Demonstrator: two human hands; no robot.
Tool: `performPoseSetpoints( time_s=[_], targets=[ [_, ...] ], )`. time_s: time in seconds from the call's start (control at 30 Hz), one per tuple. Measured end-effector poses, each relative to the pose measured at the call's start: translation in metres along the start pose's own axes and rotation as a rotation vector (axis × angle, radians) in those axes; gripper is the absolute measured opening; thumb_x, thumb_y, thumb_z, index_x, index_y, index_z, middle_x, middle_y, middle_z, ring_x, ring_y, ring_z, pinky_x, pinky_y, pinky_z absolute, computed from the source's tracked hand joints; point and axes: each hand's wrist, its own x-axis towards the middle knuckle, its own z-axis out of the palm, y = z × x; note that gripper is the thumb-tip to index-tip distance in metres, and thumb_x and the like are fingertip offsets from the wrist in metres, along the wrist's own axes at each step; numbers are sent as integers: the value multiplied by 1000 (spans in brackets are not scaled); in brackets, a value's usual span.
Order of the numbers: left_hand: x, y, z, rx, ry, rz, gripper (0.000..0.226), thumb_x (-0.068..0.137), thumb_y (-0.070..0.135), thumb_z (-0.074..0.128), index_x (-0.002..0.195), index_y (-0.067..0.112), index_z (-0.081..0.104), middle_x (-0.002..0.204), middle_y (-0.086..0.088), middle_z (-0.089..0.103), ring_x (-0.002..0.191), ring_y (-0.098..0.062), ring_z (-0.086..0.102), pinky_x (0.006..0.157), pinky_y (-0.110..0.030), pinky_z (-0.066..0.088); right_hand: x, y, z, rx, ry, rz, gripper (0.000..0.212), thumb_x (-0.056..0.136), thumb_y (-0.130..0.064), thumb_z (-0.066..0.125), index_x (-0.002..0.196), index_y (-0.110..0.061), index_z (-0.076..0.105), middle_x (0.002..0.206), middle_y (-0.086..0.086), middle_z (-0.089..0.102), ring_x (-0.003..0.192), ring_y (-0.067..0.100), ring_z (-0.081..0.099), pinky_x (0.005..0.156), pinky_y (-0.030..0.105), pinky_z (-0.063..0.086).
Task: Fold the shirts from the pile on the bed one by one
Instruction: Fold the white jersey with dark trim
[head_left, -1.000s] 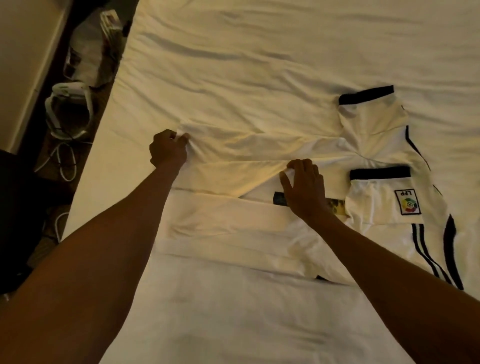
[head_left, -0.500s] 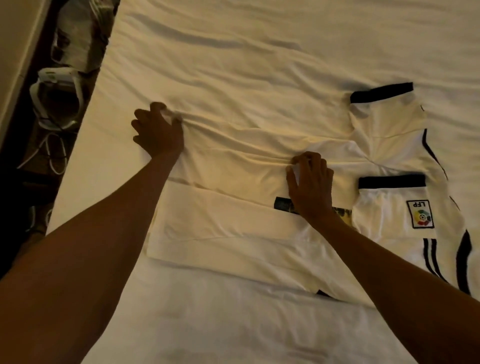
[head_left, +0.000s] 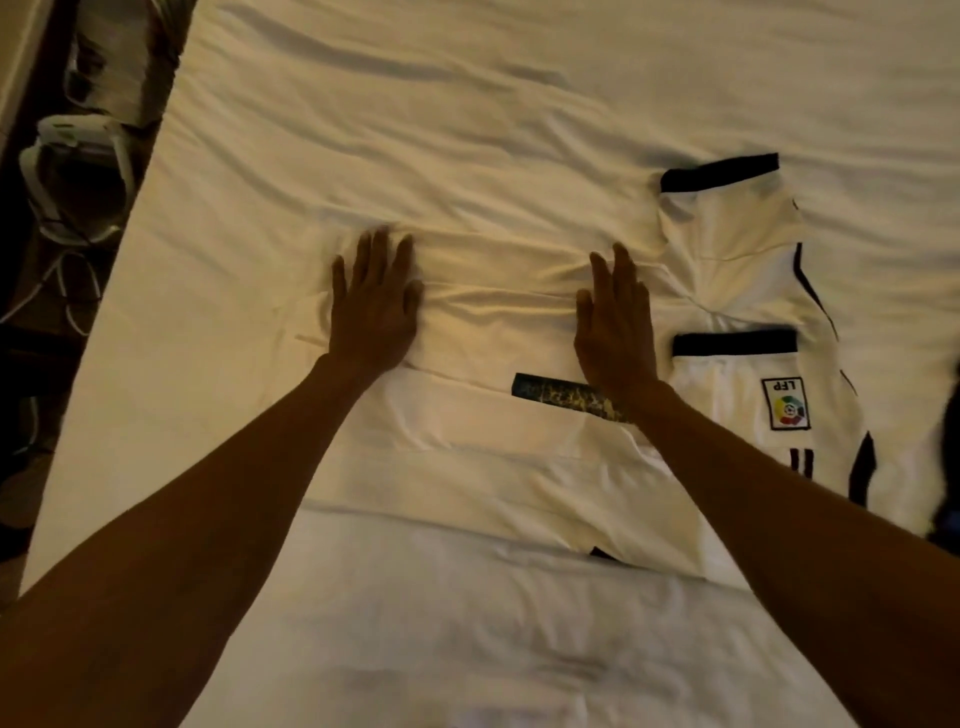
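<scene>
A white football shirt (head_left: 498, 457) with black sleeve trim and an LFP badge lies sideways across the bed (head_left: 467, 104), its near long edge folded over. My left hand (head_left: 376, 306) lies flat, fingers straight, on the shirt's far fold toward the hem end. My right hand (head_left: 615, 327) presses flat on the same fold near the sleeves, just left of the black-cuffed sleeve (head_left: 737, 384). A dark printed strip (head_left: 561, 400) shows below my right wrist. No pile of shirts is in view.
The bed's left edge runs diagonally at the left. Beside it on the dark floor sit a white headset-like device (head_left: 78, 176), white cables (head_left: 67, 291) and a bag. A dark object (head_left: 950, 431) shows at the right edge.
Both hands let go of the pinched far edge of the shirt and now lie flat on it with straight fingers. The far fold has been laid down toward the bed.
</scene>
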Motion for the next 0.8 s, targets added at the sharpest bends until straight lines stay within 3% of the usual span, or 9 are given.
performPoseSetpoints(
  time_s=[0.13,0.23,0.33,0.43,0.57,0.7,0.8],
  targets=[
    [-60,57,-15,-115,125,78,48,108,30,35,153,13,36,162,-11,29,152,-27,21,122,-50,17,-76,-20,-12,33,114,-88,35,102,-19,42,135,-13,51,153,10,37,140,27,37,112,42,31],
    [-123,90,-10,-126,66,136,48,107,31,36,152,14,38,161,-9,30,151,-26,22,122,-51,18,-142,-24,-6,-20,49,-96,30,100,-20,45,128,-14,55,143,9,46,130,30,45,106,45,36],
    [-165,93,7,-48,-37,137,55,106,38,35,156,16,29,165,-8,21,153,-26,15,121,-54,16,-184,-12,11,-85,-88,-48,41,103,-30,41,141,-15,47,152,13,38,141,31,34,113,50,29],
    [-176,75,17,72,-81,115,63,105,51,30,160,23,16,167,-6,10,155,-25,7,122,-54,11,-196,8,19,-153,-192,-78,56,105,-44,33,156,-25,22,164,8,12,152,26,10,121,50,13],
    [-177,51,18,150,-22,31,66,102,61,30,159,30,17,167,-5,12,154,-27,9,121,-55,9,-189,37,13,-213,-197,-30,68,101,-58,30,158,-27,9,166,9,0,153,23,1,122,51,1],
    [-183,41,16,143,-11,-130,67,101,65,26,159,31,17,167,-7,12,154,-29,9,120,-59,10,-196,61,-16,-172,-145,-23,62,105,-46,28,158,-15,15,165,14,5,152,28,3,122,51,8],
    [-175,72,2,2,23,-174,69,100,60,34,156,20,28,165,-14,18,152,-34,15,119,-61,13,-216,79,-50,-115,-53,-27,59,106,-32,34,158,-13,12,165,12,2,153,24,-1,124,46,6]
  ],
)
